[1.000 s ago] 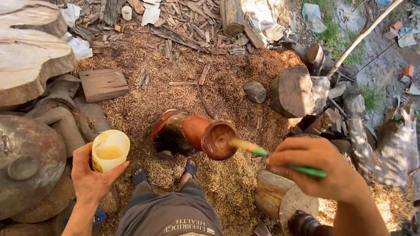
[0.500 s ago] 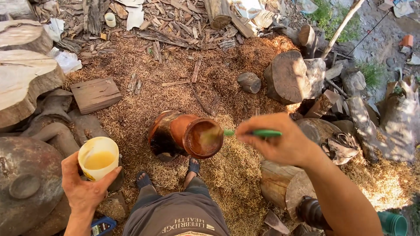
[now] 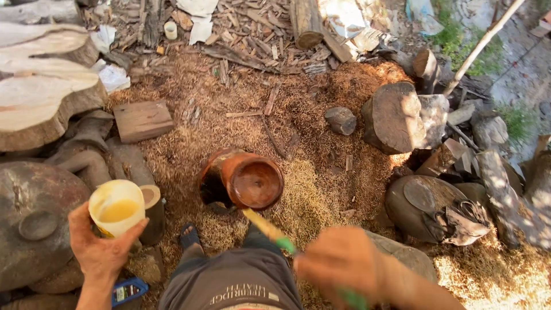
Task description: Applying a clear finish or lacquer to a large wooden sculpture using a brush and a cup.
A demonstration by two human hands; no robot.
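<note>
While my left hand cups the pale plastic cup of yellow liquid at the lower left of the frame, fingers wrapped round its wall, my right hand at the bottom centre is blurred but closed round the green handle of a brush. The brush looks light and stiff, best held well back on the handle, its wet bristles pointing toward the reddish wooden bowl lying on sawdust at mid-frame. I judge the bowl heavy, hard and slick where coated, and the open cup easy to spill.
</note>
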